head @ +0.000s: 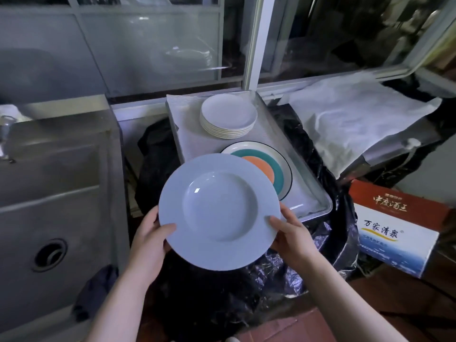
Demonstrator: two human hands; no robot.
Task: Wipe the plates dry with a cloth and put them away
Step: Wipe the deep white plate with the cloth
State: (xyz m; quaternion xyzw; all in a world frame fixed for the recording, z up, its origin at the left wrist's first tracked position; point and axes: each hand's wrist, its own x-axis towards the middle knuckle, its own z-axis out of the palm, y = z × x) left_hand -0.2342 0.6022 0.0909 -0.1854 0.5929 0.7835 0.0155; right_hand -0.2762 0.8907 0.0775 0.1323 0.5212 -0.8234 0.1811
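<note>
Both hands' grip pinches pale plate (219, 211) | left hand (150, 233) | right hand (292, 234) | above metal tray (313, 193) | steel sink (49, 193) left

A deep plate (219, 211) is held between the two hands — the left hand (150, 236) at its left rim, the right hand (291, 233) at its right rim — in front of a tray (313, 193) and overlapping the near edge of a flat plate (276, 164) that lies on it. Behind that plate, at the tray's far end, stands a stack of small plates (228, 117). A sink (49, 193) lies to the left, a carton (394, 228) to the right, and a spread cloth (357, 112) behind the carton, right of the tray.
</note>
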